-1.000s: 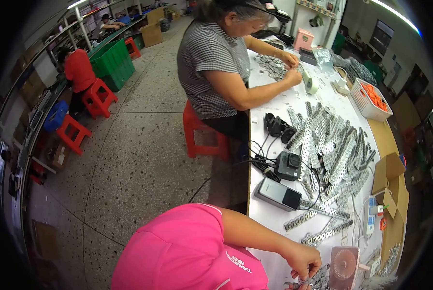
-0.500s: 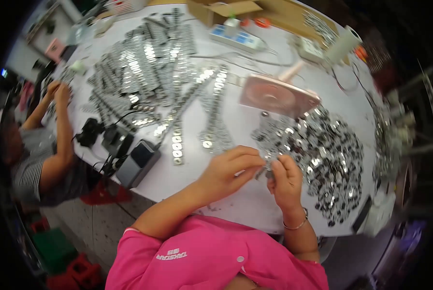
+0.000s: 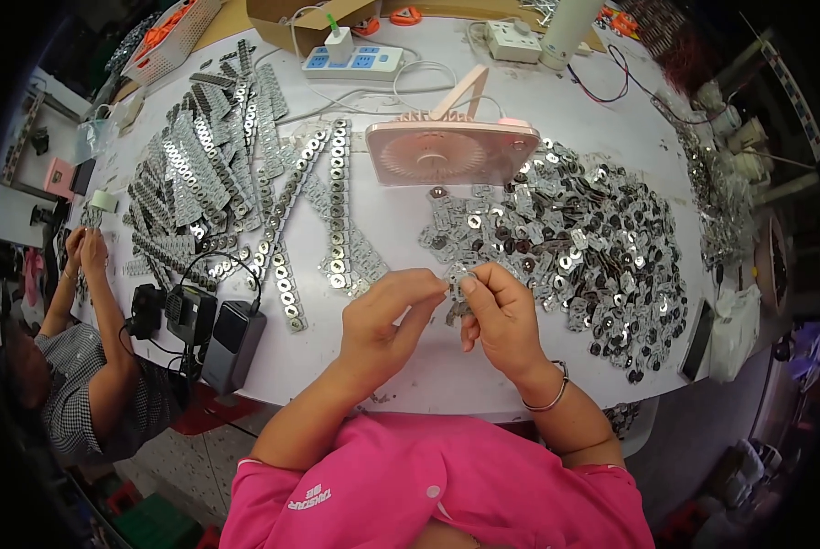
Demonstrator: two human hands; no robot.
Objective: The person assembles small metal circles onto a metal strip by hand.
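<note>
My left hand (image 3: 387, 316) and my right hand (image 3: 504, 320) meet over the near middle of the table, fingertips close together. A small greyish clear piece (image 3: 456, 295) sits between them, pinched by the right thumb and fingers. The left thumb and forefinger are closed at its other side; what they grip is mostly hidden. Just beyond my hands spreads a large pile of small clear pieces with round silvery discs (image 3: 602, 247). To the left lie long strips of silvery discs in clear backing (image 3: 339, 201) and a stack of similar strips (image 3: 199, 156).
A pink desk fan (image 3: 447, 151) stands beyond my hands. Black power packs with cables (image 3: 231, 352) lie at the front left edge. A power strip (image 3: 350, 62), a cardboard box (image 3: 291, 23) and a white roll (image 3: 567, 32) are at the back. Another person (image 3: 85, 366) works at the left.
The view has shifted and sharpened. My hands stay together at the small piece, with the left hand more upright and the right fingers bent more toward it.
</note>
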